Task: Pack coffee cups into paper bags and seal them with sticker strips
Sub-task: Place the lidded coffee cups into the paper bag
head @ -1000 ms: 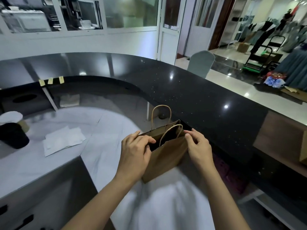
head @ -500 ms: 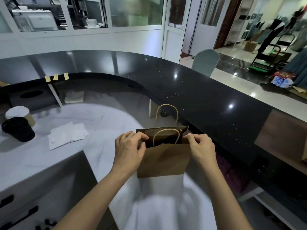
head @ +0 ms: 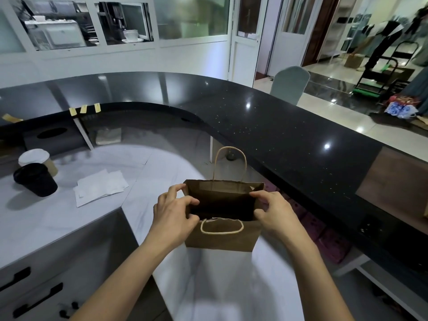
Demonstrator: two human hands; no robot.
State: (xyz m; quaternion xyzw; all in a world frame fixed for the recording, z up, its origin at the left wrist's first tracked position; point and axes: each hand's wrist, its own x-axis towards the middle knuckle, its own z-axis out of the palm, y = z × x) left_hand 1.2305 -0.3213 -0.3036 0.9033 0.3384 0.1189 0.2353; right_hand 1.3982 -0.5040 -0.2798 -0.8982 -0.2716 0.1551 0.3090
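Paper bag held open at the centre of the frame

The brown paper bag (head: 220, 237) is stood upright on the pale desk (head: 58, 218), its mouth pulled wide; its left edge is pinched in the grip of the left hand (head: 173, 216), its right edge in that of the right hand (head: 271, 214). One handle is raised, the other is folded down the near face. At the left of the frame a black cup (head: 37, 179) and a white-lidded cup (head: 38, 159) are seen side by side, with white papers (head: 99, 187) lying near them.
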